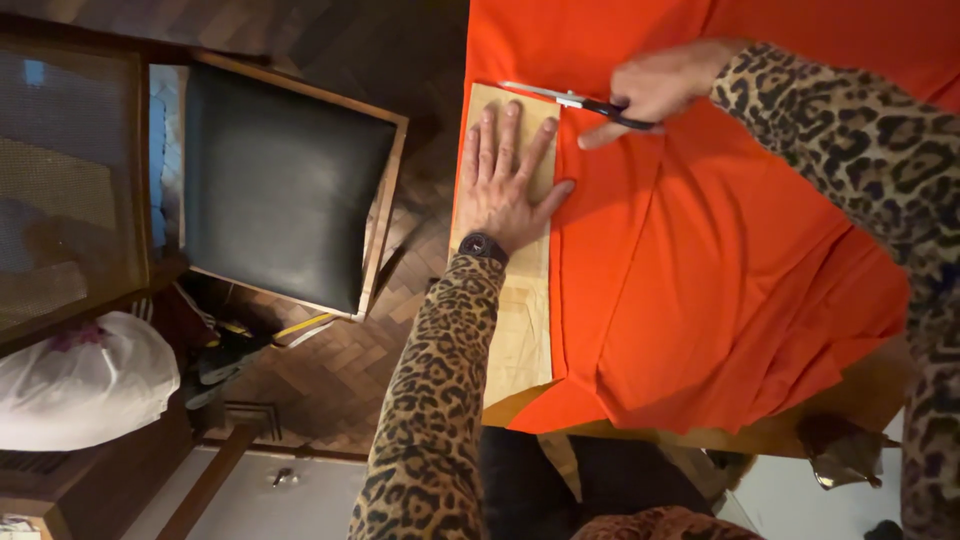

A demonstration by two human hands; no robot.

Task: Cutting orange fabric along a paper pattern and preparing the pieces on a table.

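on orange fabric (720,250), left hand (503,185) flat on paper pattern (520,320); right hand (655,88) grip closed around scissors (570,100).

A wooden chair (285,185) with a black padded seat stands on the dark herringbone parquet floor (330,385), just beside the counter's edge. A second chair (70,180) with a woven cane panel sits at the far left. Below it lies a bulging white plastic bag (85,375). A yellow strip (300,326) pokes out beneath the black seat's frame.
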